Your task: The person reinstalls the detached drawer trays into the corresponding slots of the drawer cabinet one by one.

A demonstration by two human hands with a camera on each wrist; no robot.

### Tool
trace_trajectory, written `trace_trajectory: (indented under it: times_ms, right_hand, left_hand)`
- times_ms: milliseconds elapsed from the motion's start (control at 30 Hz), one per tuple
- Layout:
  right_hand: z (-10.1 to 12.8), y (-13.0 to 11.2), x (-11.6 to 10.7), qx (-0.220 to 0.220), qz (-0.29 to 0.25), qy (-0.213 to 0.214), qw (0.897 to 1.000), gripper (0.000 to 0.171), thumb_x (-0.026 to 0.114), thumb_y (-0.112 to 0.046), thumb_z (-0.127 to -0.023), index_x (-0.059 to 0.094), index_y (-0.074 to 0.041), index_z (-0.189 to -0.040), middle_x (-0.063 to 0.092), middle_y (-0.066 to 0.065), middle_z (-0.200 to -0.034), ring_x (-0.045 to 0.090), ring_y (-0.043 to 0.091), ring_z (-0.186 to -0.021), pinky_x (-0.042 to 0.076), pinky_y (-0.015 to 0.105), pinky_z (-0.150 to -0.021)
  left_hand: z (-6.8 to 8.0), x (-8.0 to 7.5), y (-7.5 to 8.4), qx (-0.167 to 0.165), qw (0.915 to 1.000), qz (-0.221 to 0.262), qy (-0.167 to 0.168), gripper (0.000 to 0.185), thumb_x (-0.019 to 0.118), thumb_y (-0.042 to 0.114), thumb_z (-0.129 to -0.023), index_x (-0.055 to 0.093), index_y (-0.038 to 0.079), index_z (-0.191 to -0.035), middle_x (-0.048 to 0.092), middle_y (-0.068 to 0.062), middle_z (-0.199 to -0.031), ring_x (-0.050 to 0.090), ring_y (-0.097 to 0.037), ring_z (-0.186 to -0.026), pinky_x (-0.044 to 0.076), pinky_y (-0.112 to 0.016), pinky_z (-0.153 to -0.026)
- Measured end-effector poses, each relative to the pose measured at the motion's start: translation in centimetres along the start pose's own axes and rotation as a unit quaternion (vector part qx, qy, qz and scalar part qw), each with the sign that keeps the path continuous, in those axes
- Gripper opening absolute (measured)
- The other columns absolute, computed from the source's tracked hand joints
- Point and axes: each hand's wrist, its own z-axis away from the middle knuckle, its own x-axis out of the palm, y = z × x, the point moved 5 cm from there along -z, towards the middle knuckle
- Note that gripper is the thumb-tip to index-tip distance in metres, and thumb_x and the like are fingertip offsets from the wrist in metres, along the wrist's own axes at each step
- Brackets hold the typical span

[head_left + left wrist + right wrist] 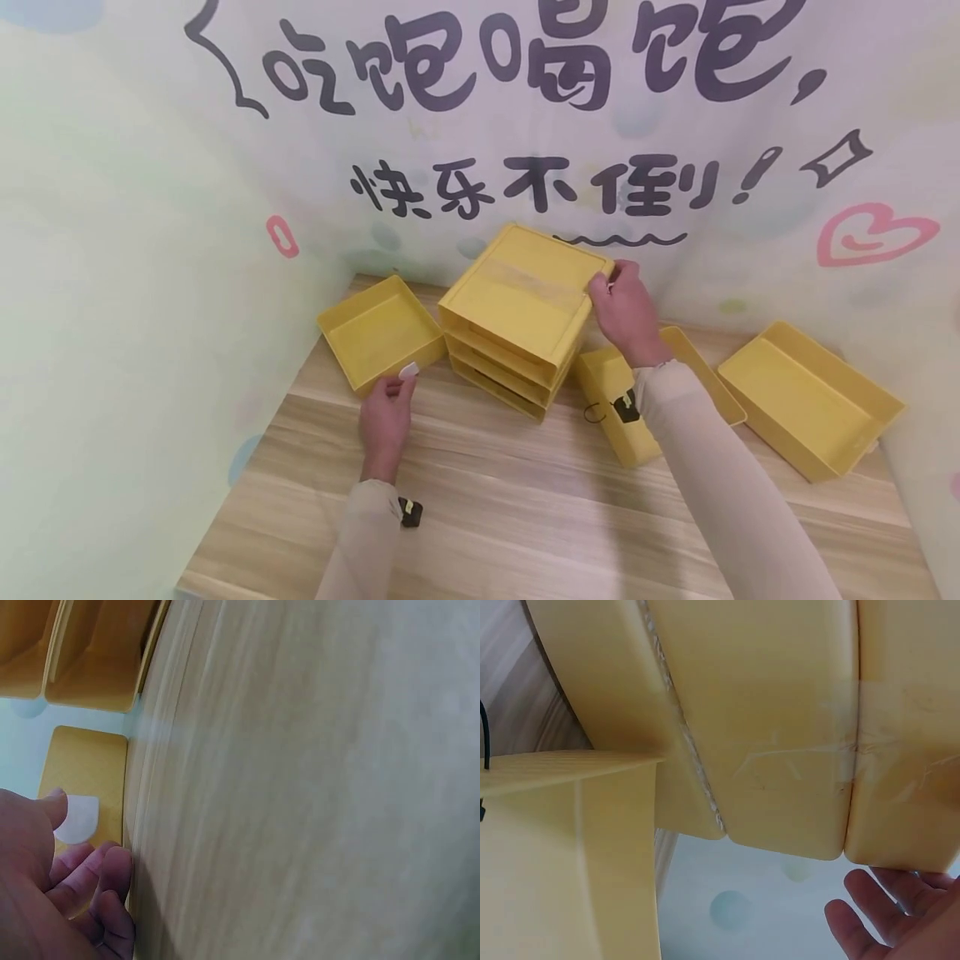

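Indoors, the left hand (386, 423) pinches a rounded white tab (408, 371) by a shallow yellow tray (378, 329); the right hand (628, 312) grips a three-tier yellow box stack (513, 308) on a wood-grain table (487, 508).

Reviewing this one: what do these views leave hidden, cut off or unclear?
Head: the back of the stack, turned away.
Head: part of the bin just right of the stack, covered by the right sleeve.
Head: the top of the lettering, cut by the upper edge.
Left wrist: part of the white piece, behind the left hand.
Right wrist: much of the right hand, cut by the frame's edges.
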Motion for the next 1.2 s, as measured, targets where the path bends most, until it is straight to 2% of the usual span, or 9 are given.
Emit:
trace_trajectory:
  times_ms: [167, 400, 533, 733, 867, 1000, 1200]
  right_hand:
    - [0.1, -0.3, -0.1, -0.001, 0.019, 0.012, 1.000, 0.068, 0.025, -0.048, -0.100, 0.034, 0.003, -0.144, 0.061, 0.025, -0.125, 0.058, 0.037, -0.103, 0.048, 0.053, -0.096]
    - [0.0, -0.7, -0.6, -0.013, 0.049, 0.030, 0.998, 0.068, 0.024, -0.047, -0.100, 0.034, 0.003, -0.146, 0.063, 0.028, -0.119, 0.060, 0.039, -0.095, 0.050, 0.054, -0.085]
    - [0.3, -0.8, -0.6, -0.012, 0.061, 0.040, 0.997, 0.067, 0.025, -0.046, -0.100, 0.037, 0.002, -0.145, 0.064, 0.029, -0.115, 0.060, 0.040, -0.092, 0.051, 0.054, -0.083]
    - [0.5, -0.8, -0.4, -0.008, 0.067, 0.053, 0.996, 0.063, 0.027, -0.044, -0.100, 0.041, 0.003, -0.139, 0.064, 0.028, -0.109, 0.060, 0.040, -0.088, 0.051, 0.053, -0.075]
    - [0.5, -0.7, -0.3, -0.009, 0.065, 0.053, 0.996, 0.063, 0.026, -0.044, -0.100, 0.040, 0.004, -0.138, 0.063, 0.027, -0.109, 0.060, 0.039, -0.087, 0.051, 0.052, -0.074]
    - [0.4, -0.6, -0.3, -0.010, 0.063, 0.052, 0.997, 0.063, 0.026, -0.044, -0.100, 0.039, 0.004, -0.139, 0.064, 0.027, -0.109, 0.060, 0.039, -0.087, 0.051, 0.051, -0.074]
    - [0.3, -0.6, -0.2, -0.008, 0.061, 0.041, 0.997, 0.064, 0.025, -0.045, -0.100, 0.038, 0.004, -0.140, 0.064, 0.026, -0.112, 0.060, 0.038, -0.087, 0.050, 0.050, -0.071]
  left_hand:
    - [0.0, -0.3, -0.4, -0.015, 0.9998, 0.003, -0.008, 0.043, 0.065, 0.055, -0.094, 0.069, 0.015, -0.109, 0.076, -0.007, -0.109, 0.068, -0.031, -0.098, 0.049, -0.043, -0.084]
    - [0.1, -0.7, -0.9, -0.016, 0.9997, 0.015, -0.012, 0.050, 0.061, 0.060, -0.095, 0.068, 0.014, -0.111, 0.074, -0.009, -0.111, 0.066, -0.031, -0.100, 0.049, -0.045, -0.087]
    - [0.4, -1.2, -1.5, -0.025, 0.9995, 0.016, -0.010, 0.051, 0.060, 0.063, -0.094, 0.067, 0.014, -0.110, 0.073, -0.008, -0.110, 0.065, -0.030, -0.098, 0.049, -0.042, -0.084]
    - [0.6, -1.9, -2.1, -0.021, 0.9998, 0.001, 0.000, 0.055, 0.060, 0.067, -0.092, 0.068, 0.015, -0.107, 0.074, -0.007, -0.105, 0.066, -0.029, -0.094, 0.048, -0.040, -0.079]
    - [0.8, -1.9, -2.2, -0.035, 0.9987, -0.035, 0.012, 0.058, 0.057, 0.073, -0.090, 0.069, 0.018, -0.107, 0.076, -0.003, -0.105, 0.069, -0.028, -0.094, 0.048, -0.039, -0.077]
    - [0.9, -2.0, -1.6, -0.054, 0.9926, -0.105, 0.030, 0.066, 0.052, 0.082, -0.086, 0.072, 0.022, -0.104, 0.078, 0.000, -0.101, 0.072, -0.028, -0.089, 0.046, -0.038, -0.064]
    - [0.8, -2.0, -0.4, -0.049, 0.9816, -0.183, 0.028, 0.077, 0.045, 0.087, -0.084, 0.074, 0.016, -0.090, 0.075, -0.009, -0.083, 0.068, -0.031, -0.071, 0.036, -0.038, -0.049]
